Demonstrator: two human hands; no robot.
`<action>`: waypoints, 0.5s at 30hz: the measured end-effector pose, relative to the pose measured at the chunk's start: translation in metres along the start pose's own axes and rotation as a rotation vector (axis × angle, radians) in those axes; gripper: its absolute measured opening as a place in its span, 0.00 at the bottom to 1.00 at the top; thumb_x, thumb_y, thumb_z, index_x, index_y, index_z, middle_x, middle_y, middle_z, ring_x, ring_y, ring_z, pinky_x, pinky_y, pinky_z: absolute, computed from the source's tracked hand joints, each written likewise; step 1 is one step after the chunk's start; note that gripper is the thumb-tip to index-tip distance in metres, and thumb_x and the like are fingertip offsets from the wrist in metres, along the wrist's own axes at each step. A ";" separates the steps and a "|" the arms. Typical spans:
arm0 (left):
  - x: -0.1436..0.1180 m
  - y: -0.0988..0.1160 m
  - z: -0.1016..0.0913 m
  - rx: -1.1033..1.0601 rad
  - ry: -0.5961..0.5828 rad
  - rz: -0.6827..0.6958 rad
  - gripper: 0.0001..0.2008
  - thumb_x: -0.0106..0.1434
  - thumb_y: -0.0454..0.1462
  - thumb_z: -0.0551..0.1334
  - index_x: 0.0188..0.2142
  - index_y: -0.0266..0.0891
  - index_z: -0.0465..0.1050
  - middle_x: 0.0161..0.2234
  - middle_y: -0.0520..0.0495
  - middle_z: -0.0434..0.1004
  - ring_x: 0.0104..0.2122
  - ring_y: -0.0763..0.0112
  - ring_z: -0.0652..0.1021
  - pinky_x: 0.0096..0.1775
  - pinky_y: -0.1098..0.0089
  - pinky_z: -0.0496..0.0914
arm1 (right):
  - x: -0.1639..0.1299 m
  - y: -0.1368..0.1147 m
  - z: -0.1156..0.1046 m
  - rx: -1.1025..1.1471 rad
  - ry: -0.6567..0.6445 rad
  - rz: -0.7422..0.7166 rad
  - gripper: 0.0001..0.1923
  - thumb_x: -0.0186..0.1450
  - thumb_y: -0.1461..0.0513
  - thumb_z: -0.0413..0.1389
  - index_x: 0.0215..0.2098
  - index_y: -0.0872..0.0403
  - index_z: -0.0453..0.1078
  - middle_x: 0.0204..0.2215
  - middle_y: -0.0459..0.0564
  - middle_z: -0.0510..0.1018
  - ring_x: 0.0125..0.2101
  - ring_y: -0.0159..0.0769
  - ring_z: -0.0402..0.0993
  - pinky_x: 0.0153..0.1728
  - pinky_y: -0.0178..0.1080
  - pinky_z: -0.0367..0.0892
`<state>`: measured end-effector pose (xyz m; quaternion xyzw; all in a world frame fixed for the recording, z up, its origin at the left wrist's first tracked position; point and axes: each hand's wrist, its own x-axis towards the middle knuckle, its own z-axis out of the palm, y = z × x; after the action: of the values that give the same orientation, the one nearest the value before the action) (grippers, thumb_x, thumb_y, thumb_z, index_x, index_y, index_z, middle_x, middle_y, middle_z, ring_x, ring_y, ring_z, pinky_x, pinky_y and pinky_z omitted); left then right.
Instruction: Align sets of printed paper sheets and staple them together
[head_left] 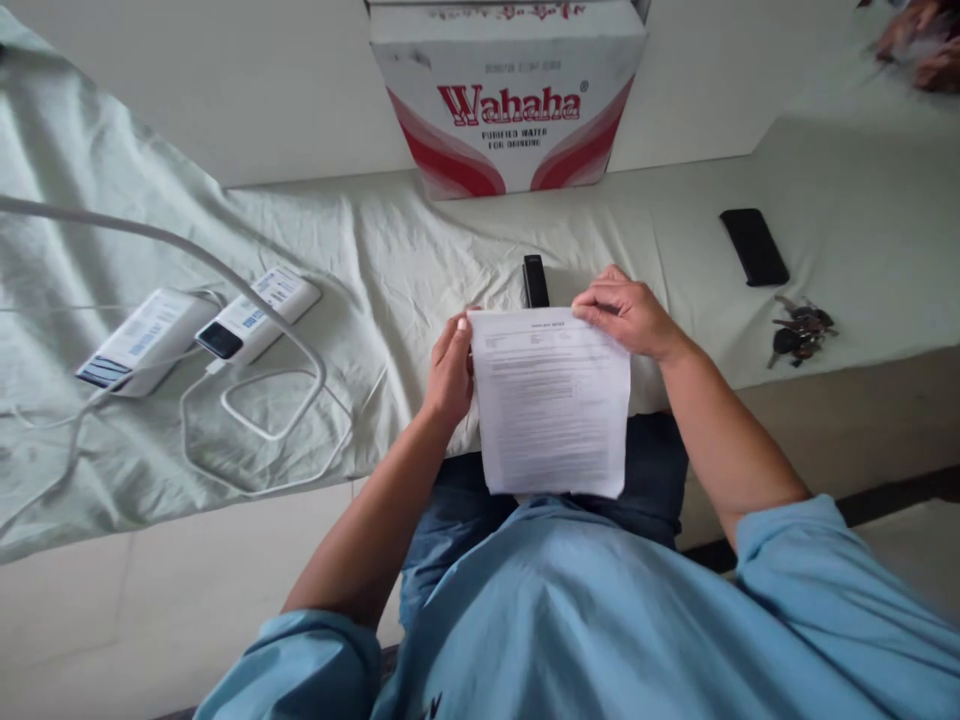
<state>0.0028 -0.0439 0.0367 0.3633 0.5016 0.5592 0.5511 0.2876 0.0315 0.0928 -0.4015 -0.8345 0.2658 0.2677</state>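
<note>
Soft, rather muted light is spreading over the cloth-covered table (390, 250), seemingly coming from the left: the floor (225, 580) is showing pale beyond the near left edge and is lying much darker beyond the near right. Gentle grey shadows are filling the folds toward the left end. The sheet of paper (555, 410) at the near edge is looking evenly bright, its small print smearing past reading. On the box (517, 130) by the back edge, large red letters are reading clearly while finer lines are blurring. Toward the far right corner, a reddish bundle (930, 50) is dissolving into blur
</note>
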 end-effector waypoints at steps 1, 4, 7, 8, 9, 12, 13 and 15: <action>-0.003 0.003 -0.002 -0.066 -0.030 -0.072 0.31 0.67 0.65 0.68 0.50 0.42 0.82 0.46 0.37 0.89 0.55 0.45 0.86 0.52 0.55 0.82 | 0.008 -0.002 -0.004 -0.017 0.016 0.010 0.18 0.78 0.47 0.56 0.40 0.46 0.83 0.34 0.49 0.84 0.44 0.46 0.74 0.58 0.56 0.70; -0.006 0.007 -0.007 -0.088 -0.151 -0.239 0.34 0.55 0.64 0.77 0.42 0.37 0.84 0.36 0.37 0.88 0.46 0.41 0.89 0.46 0.52 0.84 | 0.035 0.002 -0.009 -0.009 0.108 -0.001 0.17 0.77 0.46 0.59 0.41 0.46 0.84 0.35 0.49 0.83 0.46 0.47 0.75 0.60 0.58 0.71; -0.001 0.005 -0.008 0.011 -0.173 -0.238 0.32 0.52 0.61 0.82 0.39 0.36 0.84 0.34 0.38 0.88 0.39 0.46 0.89 0.43 0.55 0.85 | 0.054 0.017 -0.003 0.078 0.238 -0.036 0.19 0.74 0.41 0.62 0.42 0.46 0.83 0.38 0.50 0.84 0.48 0.47 0.77 0.61 0.56 0.73; 0.001 0.003 -0.007 0.025 -0.151 -0.203 0.31 0.53 0.61 0.81 0.39 0.36 0.84 0.34 0.38 0.88 0.38 0.47 0.89 0.42 0.56 0.85 | 0.055 0.023 0.002 0.113 0.287 -0.030 0.21 0.73 0.39 0.63 0.46 0.46 0.83 0.41 0.50 0.84 0.50 0.47 0.78 0.62 0.56 0.74; 0.004 0.002 -0.006 0.023 -0.121 -0.162 0.31 0.54 0.61 0.81 0.39 0.36 0.85 0.34 0.38 0.89 0.38 0.48 0.90 0.41 0.56 0.85 | 0.053 0.028 0.008 0.153 0.332 -0.014 0.25 0.71 0.37 0.64 0.50 0.45 0.82 0.46 0.51 0.85 0.52 0.47 0.79 0.62 0.55 0.75; 0.010 -0.003 0.000 -0.044 -0.030 -0.063 0.31 0.53 0.59 0.82 0.43 0.36 0.85 0.36 0.39 0.90 0.41 0.46 0.90 0.41 0.56 0.86 | 0.029 0.043 0.029 0.320 0.442 0.089 0.40 0.65 0.30 0.65 0.64 0.42 0.74 0.56 0.53 0.83 0.56 0.48 0.81 0.59 0.53 0.79; 0.012 -0.004 0.001 -0.066 -0.008 -0.044 0.32 0.51 0.58 0.83 0.43 0.36 0.86 0.37 0.38 0.90 0.42 0.46 0.90 0.42 0.55 0.86 | 0.017 0.046 0.037 0.382 0.472 0.127 0.43 0.62 0.29 0.66 0.65 0.42 0.72 0.57 0.54 0.83 0.55 0.48 0.82 0.57 0.52 0.80; 0.012 -0.005 0.003 -0.084 0.003 -0.036 0.33 0.50 0.58 0.84 0.43 0.35 0.86 0.38 0.37 0.90 0.42 0.45 0.90 0.43 0.54 0.86 | -0.007 0.050 0.050 0.498 0.490 0.203 0.42 0.59 0.31 0.70 0.61 0.42 0.73 0.53 0.53 0.85 0.50 0.46 0.84 0.52 0.50 0.82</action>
<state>0.0051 -0.0321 0.0305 0.3297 0.4851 0.5703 0.5751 0.2845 0.0409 0.0223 -0.4565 -0.6114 0.3819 0.5214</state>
